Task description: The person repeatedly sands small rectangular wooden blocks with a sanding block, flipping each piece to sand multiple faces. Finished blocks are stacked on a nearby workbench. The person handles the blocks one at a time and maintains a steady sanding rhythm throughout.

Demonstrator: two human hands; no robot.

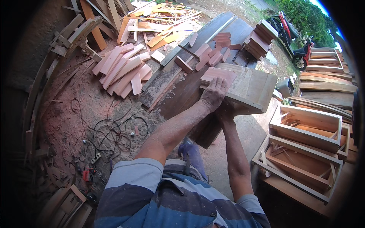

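Observation:
A pinkish wooden board (218, 74) lies on top of a boxy wooden fixture (253, 85) at the edge of the workbench. My left hand (214, 94) holds this board from above, its fingers together and flat on the face. Lower and to the right, my right hand (224, 109) reaches under the near side of the fixture; its fingers are hidden in shadow, so its grip cannot be seen. Just beyond, several short pinkish wood pieces (211, 54) with rounded ends lie loose on the dark, dusty workbench (182, 88).
Stacked boards (261, 40) stand at the bench's far right. Pinkish planks (122, 68) are heaped on the floor at left, near tangled cables (111, 134) and a power strip (95, 158). Wooden frames (305, 128) line the right side. Offcuts (162, 22) and motorcycles (302, 54) are farther off.

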